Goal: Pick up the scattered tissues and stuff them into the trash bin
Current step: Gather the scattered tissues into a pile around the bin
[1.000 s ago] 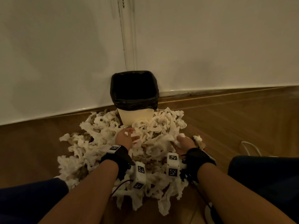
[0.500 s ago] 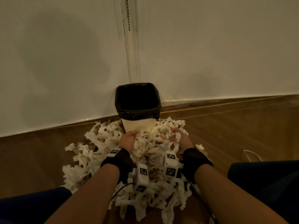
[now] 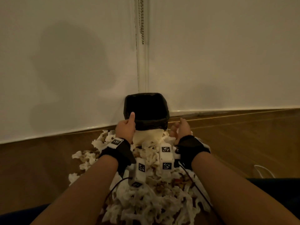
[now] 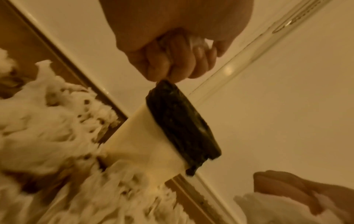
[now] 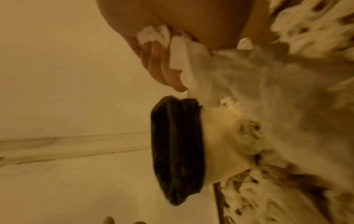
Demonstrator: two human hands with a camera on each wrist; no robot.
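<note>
Both hands raised at the trash bin, each clutching tissue.

The left hand (image 3: 126, 129), at centre frame in the head view, is curled tight around a small wad of tissue (image 4: 197, 41) with its thumb sticking up, right at the left edge of the trash bin (image 3: 146, 111). The right hand (image 3: 181, 129), just right of the bin, has its fingers (image 5: 162, 71) bent around a larger clump of tissue (image 5: 191, 60) that trails down into the pile. The bin stands at centre against the white wall (image 3: 227, 54), a black bag (image 3: 151, 125) folded over its rim. The scattered tissues (image 3: 154, 200) are heaped on the wooden floor (image 3: 40, 168) from the bin's base down to the bottom of the frame, between the forearms.
</note>
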